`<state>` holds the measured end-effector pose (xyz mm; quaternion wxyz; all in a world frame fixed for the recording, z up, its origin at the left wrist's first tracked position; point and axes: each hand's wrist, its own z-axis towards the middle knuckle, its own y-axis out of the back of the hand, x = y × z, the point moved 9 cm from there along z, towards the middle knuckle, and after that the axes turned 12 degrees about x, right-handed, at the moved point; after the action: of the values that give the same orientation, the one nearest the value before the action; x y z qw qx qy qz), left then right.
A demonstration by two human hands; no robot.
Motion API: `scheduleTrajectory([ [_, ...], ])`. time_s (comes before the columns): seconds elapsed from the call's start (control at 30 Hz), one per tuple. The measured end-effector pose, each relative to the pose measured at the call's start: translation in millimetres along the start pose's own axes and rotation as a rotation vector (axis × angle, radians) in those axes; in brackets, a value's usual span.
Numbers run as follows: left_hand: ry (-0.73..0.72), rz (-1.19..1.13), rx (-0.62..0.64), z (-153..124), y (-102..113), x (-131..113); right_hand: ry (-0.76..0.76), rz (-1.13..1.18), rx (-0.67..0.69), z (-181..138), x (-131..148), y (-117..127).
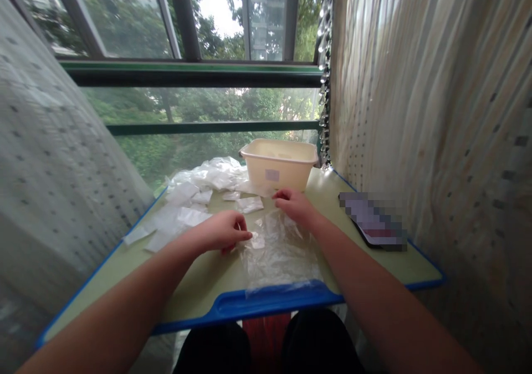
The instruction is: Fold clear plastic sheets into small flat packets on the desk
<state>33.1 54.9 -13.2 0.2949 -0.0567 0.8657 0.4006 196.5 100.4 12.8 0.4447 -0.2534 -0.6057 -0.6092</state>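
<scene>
A clear plastic bag (282, 257) lies flat and wrinkled at the front middle of the table, with a small white square (258, 241) at its left side. At that side my left hand (224, 231) is closed, thumb and fingers pinched on the bag's edge. Beyond the bag's far edge is my right hand (294, 205), its fingers curled together by a thin translucent sheet (257, 188); what they grip is too small to tell. Several small clear packets (249, 204) lie between the hands and a cream plastic tub (277, 166).
A pile of clear plastic bags (216, 173) and loose white sheets (177, 216) cover the table's back left. A phone (372, 221) lies at the right. The light green table (195, 282) has a raised blue rim. Curtains hang on both sides, with windows behind.
</scene>
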Motion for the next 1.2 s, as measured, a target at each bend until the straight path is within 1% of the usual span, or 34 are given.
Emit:
scheduleTrajectory([
  [0.07,-0.005,0.053,-0.040,1,-1,-4,0.003,0.016,0.047,-1,4,-3],
  [0.2,-0.043,0.241,-0.183,0,9,-14,0.032,0.011,0.152,-6,12,-7],
  [0.3,-0.032,0.317,-0.217,-1,15,-12,0.063,-0.053,0.211,-10,18,-8],
  [0.4,0.001,0.408,-0.291,-6,21,-12,0.109,-0.110,0.205,-12,23,-5],
  [0.47,-0.005,0.466,-0.400,-13,27,-17,0.147,-0.111,0.193,-12,26,-3],
  [0.5,-0.038,0.490,-0.475,-18,30,-24,0.160,-0.099,0.191,-12,27,-3],
  [0.53,-0.104,0.518,-0.545,-22,31,-32,0.169,-0.082,0.191,-12,27,-3],
  [0.57,-0.200,0.551,-0.594,-26,29,-42,0.180,-0.062,0.191,-12,27,-2],
  [0.6,-0.314,0.586,-0.613,-28,24,-52,0.192,-0.046,0.190,-11,27,-2],
  [0.63,-0.426,0.617,-0.598,-28,18,-60,0.207,-0.036,0.185,-11,27,-2],
  [0.67,-0.515,0.638,-0.554,-26,10,-65,0.221,-0.036,0.176,-10,28,-1],
  [0.7,-0.567,0.643,-0.502,-23,4,-67,0.234,-0.045,0.171,-11,28,0],
  [0.73,-0.587,0.637,-0.462,-19,1,-67,0.245,-0.059,0.169,-11,29,0],
  [0.8,-0.584,0.616,-0.403,-12,-3,-64,0.262,-0.094,0.186,-14,31,-1],
  [0.9,-0.567,0.621,-0.353,-8,-6,-62,0.264,-0.158,0.283,-20,34,-9],
  [1.0,-0.533,0.670,-0.374,-10,-5,-62,0.267,-0.209,0.370,-27,37,-14],
  [1.13,-0.464,0.686,-0.422,-10,0,-59,0.272,-0.243,0.387,-32,41,-12],
  [1.2,-0.441,0.663,-0.428,-10,2,-56,0.255,-0.261,0.437,-33,41,-14],
])
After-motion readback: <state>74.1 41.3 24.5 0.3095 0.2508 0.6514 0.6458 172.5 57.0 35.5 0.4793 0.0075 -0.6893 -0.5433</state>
